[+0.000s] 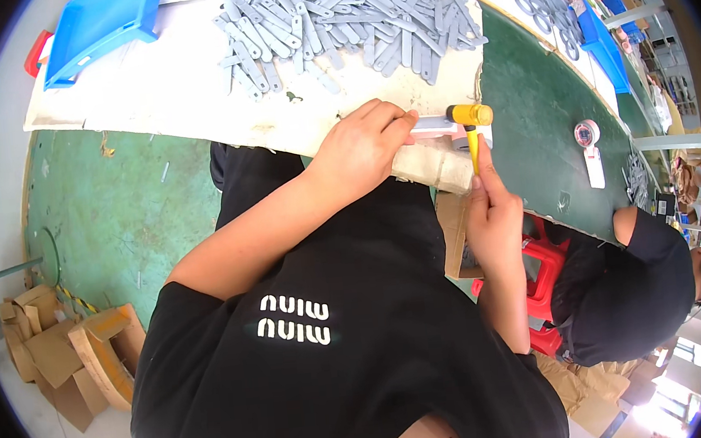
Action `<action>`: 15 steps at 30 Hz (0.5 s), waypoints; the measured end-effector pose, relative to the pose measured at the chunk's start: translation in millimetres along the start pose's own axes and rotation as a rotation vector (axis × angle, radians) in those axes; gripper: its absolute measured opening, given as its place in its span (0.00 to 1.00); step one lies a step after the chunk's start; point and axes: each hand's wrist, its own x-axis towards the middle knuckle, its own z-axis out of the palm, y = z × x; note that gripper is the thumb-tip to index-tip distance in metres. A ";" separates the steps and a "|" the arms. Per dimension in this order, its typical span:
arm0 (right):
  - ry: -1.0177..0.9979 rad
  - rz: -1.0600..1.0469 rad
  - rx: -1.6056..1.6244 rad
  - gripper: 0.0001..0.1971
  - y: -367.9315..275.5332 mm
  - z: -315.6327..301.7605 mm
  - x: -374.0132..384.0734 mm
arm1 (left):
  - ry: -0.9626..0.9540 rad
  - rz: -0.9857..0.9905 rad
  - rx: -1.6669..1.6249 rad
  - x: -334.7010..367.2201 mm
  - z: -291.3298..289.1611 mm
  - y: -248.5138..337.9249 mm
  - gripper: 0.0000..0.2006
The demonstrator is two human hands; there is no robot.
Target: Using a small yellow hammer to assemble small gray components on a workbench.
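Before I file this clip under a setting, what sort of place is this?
Most likely a small factory assembly bench: a heap of identical grey flat parts on the worktable, a yellow-headed mallet in the right hand, and a co-worker at the same long green table.

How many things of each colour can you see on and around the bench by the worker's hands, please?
Yellow: 1, the small mallet in the right hand.
Blue: 2, a tray far left, a tray far right.
Grey: 1 heap of flat strips.
White: 1 strip under the left hand.
Total: 5
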 end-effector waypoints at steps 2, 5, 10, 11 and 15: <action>0.201 -0.032 0.188 0.27 11.3 4.4 -5.3 | -0.005 -0.006 0.002 -0.6 -0.2 0.6 0.16; 0.221 -0.010 0.157 0.27 11.4 9.4 -4.3 | -0.006 -0.006 0.008 -0.6 0.5 0.6 0.16; 0.238 -0.073 0.276 0.27 16.7 8.8 -11.1 | -0.006 -0.018 0.000 -1.3 -0.2 1.0 0.16; 0.333 -0.035 0.366 0.27 18.8 9.8 -13.9 | -0.006 -0.020 0.003 -1.2 0.2 0.3 0.16; -0.007 0.016 0.083 0.25 9.1 9.3 -5.7 | 0.003 -0.043 -0.072 -3.3 -0.7 -2.2 0.15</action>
